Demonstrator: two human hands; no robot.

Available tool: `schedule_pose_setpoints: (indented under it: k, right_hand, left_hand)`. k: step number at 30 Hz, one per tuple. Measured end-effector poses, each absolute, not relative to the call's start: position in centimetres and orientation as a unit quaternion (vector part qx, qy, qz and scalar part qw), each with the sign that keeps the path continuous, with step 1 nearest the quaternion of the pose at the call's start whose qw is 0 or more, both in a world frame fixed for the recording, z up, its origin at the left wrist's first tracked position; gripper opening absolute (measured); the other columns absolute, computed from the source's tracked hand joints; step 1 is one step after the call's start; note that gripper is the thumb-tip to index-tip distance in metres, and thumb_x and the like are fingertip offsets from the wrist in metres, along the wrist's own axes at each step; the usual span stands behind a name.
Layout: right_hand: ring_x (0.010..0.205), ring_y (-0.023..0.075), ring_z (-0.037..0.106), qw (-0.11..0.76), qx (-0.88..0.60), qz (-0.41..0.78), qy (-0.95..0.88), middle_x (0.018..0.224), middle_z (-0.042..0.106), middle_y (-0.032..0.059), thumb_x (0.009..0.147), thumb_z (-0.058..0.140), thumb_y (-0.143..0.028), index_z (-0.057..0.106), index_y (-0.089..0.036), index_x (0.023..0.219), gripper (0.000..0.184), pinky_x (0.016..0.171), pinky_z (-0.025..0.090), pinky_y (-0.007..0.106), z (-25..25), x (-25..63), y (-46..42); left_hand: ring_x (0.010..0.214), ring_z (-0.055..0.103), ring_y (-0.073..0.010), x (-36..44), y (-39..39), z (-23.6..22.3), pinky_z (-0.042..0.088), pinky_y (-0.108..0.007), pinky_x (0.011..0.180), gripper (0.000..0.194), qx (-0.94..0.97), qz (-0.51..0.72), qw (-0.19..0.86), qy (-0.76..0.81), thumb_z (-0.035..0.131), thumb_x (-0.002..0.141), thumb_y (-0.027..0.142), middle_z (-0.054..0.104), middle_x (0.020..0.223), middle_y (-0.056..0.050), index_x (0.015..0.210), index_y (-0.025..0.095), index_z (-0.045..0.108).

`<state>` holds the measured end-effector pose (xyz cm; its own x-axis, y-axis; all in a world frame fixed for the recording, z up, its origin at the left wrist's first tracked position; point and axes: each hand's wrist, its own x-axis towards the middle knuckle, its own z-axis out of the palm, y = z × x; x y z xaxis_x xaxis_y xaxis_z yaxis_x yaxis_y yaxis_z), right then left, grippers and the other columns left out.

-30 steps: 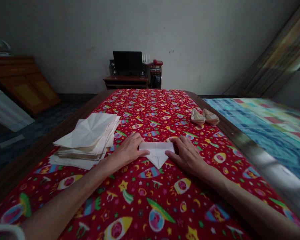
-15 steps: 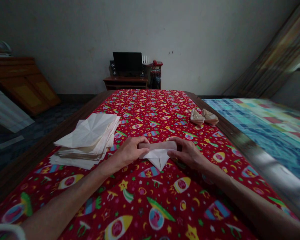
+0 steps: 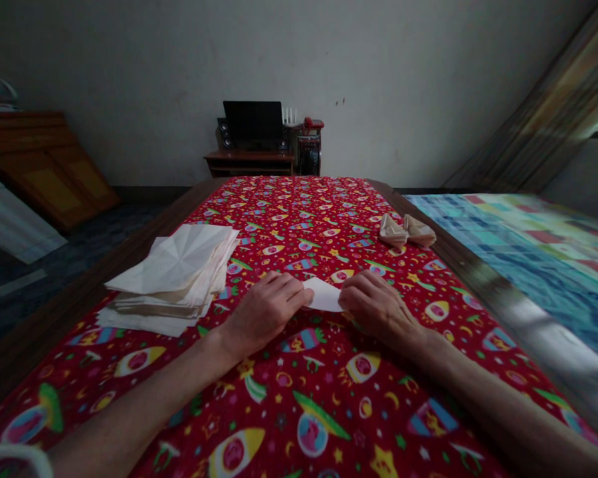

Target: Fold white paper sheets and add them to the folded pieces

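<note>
Between my hands, low over the red patterned cloth (image 3: 309,378), is a folded sheet of white paper (image 3: 323,295). My left hand (image 3: 269,309) is closed, its fingers and thumb gripping the paper's left end. On the other end, my right hand (image 3: 376,304) has its fingers curled around the paper, hiding that edge. Only the middle of the paper shows, with a point facing away from me. A stack of creased white paper sheets (image 3: 179,259) lies to the left of my left hand. Beyond my right hand sit two folded paper pieces (image 3: 393,231).
The cloth covers a long table with a dark wooden edge (image 3: 458,265). A bed with a blue checked cover (image 3: 523,252) stands along the right. A monitor (image 3: 253,123) rests on a desk by the far wall, and a wooden cabinet (image 3: 44,166) is at left.
The paper's triangular tip pointed toward me before; now a point faces away and the visible part is smaller. Both hands have rolled over it, and the left has shifted right.
</note>
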<state>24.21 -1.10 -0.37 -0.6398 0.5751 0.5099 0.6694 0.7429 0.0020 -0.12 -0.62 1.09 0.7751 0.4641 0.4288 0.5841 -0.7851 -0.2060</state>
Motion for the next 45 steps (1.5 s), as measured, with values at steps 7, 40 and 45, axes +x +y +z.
schedule_pose_setpoints:
  k: [7, 40, 45]
  right_hand:
    - [0.075, 0.0171, 0.047, 0.209, -0.358, -0.045, -0.909, 0.083, 0.057, 0.0061, 0.089, 0.042, -0.012, 0.055, -0.018, 0.08, 0.018, 0.062, 0.039, 0.029, -1.4, 24.5, -1.4]
    - [0.063, 0.0132, 0.051, 0.168, -0.567, 0.019, -0.807, 0.072, 0.061, 0.0035, 0.09, 0.043, -0.036, 0.058, -0.017, 0.073, 0.029, 0.058, 0.029, 0.024, -1.1, 23.9, -1.0]
    - [0.062, 0.0127, 0.05, 0.15, -0.576, 0.017, -0.803, 0.072, 0.062, 0.0035, 0.09, 0.042, -0.035, 0.059, -0.017, 0.074, 0.029, 0.057, 0.027, 0.024, -0.8, 23.7, -1.0]
  left_hand:
    - [0.087, 0.052, -0.0179, -0.6, -0.5, -0.9, 0.043, -0.029, 0.075, 0.012, -0.931, -0.158, 0.047, -0.326, 0.047, 0.089, 0.015, 0.058, 0.088, -0.002, 0.091, 0.018, 0.058]
    - [0.08, 0.055, -0.0167, -0.3, 1.2, -1.2, 0.041, -0.028, 0.071, 0.024, -0.829, -0.217, -0.062, -0.513, 0.057, 0.084, 0.033, 0.056, 0.083, -0.002, 0.066, 0.017, 0.057]
    - [0.093, 0.054, -0.0215, -0.2, 1.1, -1.1, 0.044, -0.034, 0.079, 0.017, -0.826, -0.248, -0.022, -0.506, 0.065, 0.078, 0.028, 0.058, 0.095, -0.004, 0.09, 0.018, 0.059]
